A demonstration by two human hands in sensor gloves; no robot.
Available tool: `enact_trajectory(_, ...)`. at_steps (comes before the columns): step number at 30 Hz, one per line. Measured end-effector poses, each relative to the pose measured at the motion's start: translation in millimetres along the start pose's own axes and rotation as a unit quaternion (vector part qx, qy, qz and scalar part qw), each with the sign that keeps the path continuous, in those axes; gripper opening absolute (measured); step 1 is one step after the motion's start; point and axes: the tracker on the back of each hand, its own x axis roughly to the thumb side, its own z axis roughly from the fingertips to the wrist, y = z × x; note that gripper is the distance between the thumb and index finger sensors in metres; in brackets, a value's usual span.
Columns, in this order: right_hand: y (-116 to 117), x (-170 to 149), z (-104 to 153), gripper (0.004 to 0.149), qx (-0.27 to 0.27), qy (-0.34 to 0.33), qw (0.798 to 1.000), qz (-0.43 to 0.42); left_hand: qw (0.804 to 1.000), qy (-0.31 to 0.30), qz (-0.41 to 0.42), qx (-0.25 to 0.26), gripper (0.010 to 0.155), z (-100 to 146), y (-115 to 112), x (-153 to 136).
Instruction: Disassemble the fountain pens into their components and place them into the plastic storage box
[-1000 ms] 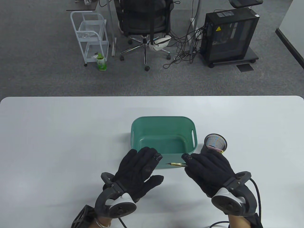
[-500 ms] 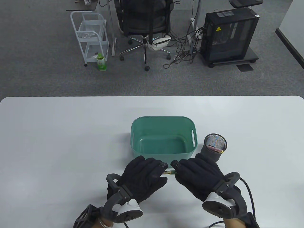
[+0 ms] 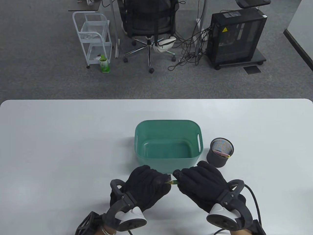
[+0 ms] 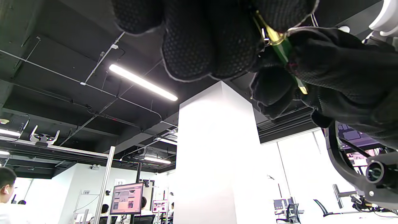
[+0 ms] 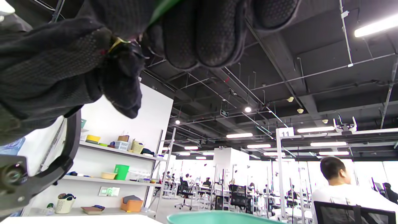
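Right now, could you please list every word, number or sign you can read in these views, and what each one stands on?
"11": white sign on a metal post, right wrist view.
"13": white wall sign, left wrist view.
"15": small rack tag, faint.
Yellow warning triangle: black computer tower.
Monitor text: too blurred.

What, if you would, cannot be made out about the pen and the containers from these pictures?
- Fountain pen: in the table view only a short stretch shows between the left hand and right hand; the gloves hide both ends.
- Nib: covered by fingers in both wrist views.
- Pen holder: contents too small to identify in the table view.
- Storage box: cut off by the bottom edge in the right wrist view.
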Motion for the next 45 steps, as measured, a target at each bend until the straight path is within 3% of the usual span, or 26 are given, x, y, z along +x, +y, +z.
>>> enact_trajectory(21, 2, 2, -1, 0.044, 0.010, -0.003, 1.000, -0.005, 0.999, 0.013, 0.031, 0.018, 0.056, 1, 1, -9)
enact_trajectory(32, 3, 0, -3, 0.044, 0.019, 0.003, 1.000, 0.013, 0.999, 0.023, 0.023, -0.004, 0.067, 3, -1, -11)
enact_trajectory(45, 2, -4, -3, 0.044, 0.016, 0.010, 1.000, 0.014, 1.000, 0.022, 0.003, -0.011, 0.049, 1, -4, -7)
